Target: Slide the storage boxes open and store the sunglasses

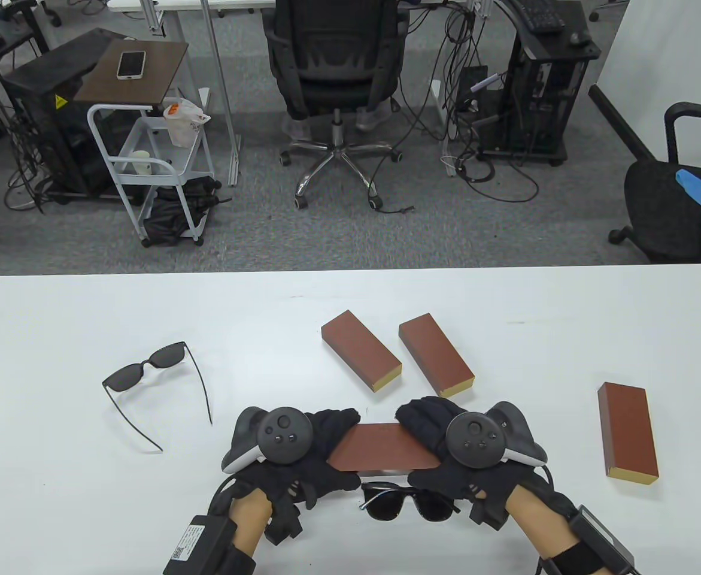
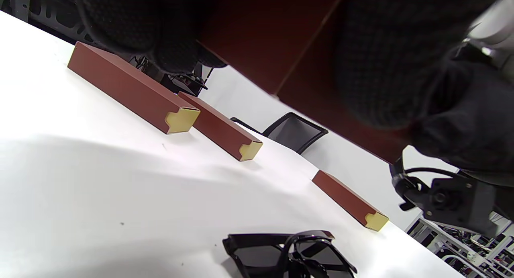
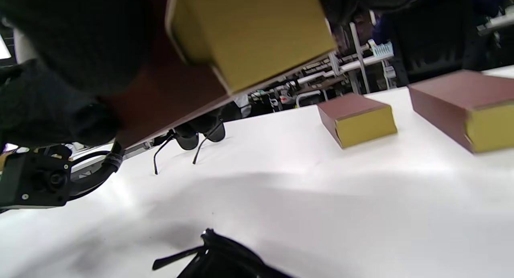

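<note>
- Folded black sunglasses (image 1: 404, 502) with thick, glossy square frames lie on the white table (image 1: 57, 335) at its near edge, between the two wrists.
- Just above them, both gloved hands hold one brown storage box (image 1: 383, 446) lifted clear of the tabletop, long side running left to right.
- Left hand (image 1: 302, 446) in a black knit sensor glove grasps the box's left end, fingers curled around it; a rounded grey tracker sits on its back.
- Right hand (image 1: 446, 440), gloved the same way, grasps the right end, where the right wrist view shows the matte mustard-yellow face of the inner drawer.
- Further out, two more rectangular boxes (image 1: 360, 358) (image 1: 437, 363) lie side by side at a slant near the table's middle, each a smooth reddish-brown sleeve with a yellow end facing the person.
- A fourth box (image 1: 627, 431) lies well apart on the right.
- Thin-framed sunglasses (image 1: 155, 383) with dark lenses rest on the left, temples unfolded toward the person.
- Beyond the table, a black office chair (image 1: 333, 66) stands on grey carpet.
</note>
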Demonstrator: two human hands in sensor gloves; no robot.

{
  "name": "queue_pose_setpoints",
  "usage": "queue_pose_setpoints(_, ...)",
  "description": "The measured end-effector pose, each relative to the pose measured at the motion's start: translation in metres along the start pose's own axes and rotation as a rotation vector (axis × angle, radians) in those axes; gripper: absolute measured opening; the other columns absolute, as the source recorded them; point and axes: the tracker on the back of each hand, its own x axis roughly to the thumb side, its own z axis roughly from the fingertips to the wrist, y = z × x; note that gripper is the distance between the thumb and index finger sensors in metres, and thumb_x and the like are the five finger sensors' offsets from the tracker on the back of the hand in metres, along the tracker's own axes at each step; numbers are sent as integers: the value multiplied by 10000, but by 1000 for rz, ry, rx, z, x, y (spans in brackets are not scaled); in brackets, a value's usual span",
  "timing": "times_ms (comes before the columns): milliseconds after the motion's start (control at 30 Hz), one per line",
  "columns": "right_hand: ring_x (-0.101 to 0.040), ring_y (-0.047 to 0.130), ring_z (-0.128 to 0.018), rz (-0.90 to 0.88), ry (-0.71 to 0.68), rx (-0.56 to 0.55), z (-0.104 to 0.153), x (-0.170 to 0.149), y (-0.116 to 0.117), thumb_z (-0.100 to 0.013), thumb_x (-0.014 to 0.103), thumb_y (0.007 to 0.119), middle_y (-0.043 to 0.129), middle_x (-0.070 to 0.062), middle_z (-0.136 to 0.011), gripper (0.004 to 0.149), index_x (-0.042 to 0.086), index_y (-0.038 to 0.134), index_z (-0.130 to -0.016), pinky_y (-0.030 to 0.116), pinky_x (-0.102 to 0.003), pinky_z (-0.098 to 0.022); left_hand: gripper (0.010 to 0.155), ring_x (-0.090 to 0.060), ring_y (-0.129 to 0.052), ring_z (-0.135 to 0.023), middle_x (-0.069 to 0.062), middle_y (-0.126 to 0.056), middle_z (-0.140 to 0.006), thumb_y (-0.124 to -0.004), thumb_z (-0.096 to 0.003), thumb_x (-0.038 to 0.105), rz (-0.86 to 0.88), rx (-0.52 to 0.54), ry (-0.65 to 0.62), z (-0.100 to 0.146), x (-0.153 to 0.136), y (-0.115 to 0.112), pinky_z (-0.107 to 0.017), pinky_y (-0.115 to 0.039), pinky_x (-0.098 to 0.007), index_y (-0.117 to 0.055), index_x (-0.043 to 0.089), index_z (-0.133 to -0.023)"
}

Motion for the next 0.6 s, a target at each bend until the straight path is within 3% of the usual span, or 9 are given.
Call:
queue_pose_setpoints(367,-380,656,-893,-120,5,-56,10,-24,9,-224,467,965,588,-114,-1003,895,276,482,-953,628,-535,-662,949,-348,-784,-921,-83,-681,-1080,-973,-294,581,-12,0,-4,-1,0,-4,-641,-724,-552,-563,258,-1087)
queue_pose_setpoints(600,-375,665,-880,-110,44,-57,14,-32,6,-221,438,980,592,-113,-993,904,268,476,-953,626,-531,-664,950,-340,-764,-949,-53,-661,-1101,-978,-291,578,-30,5,28,2,-8,-1,-642,-711,-564,-553,287,-1090)
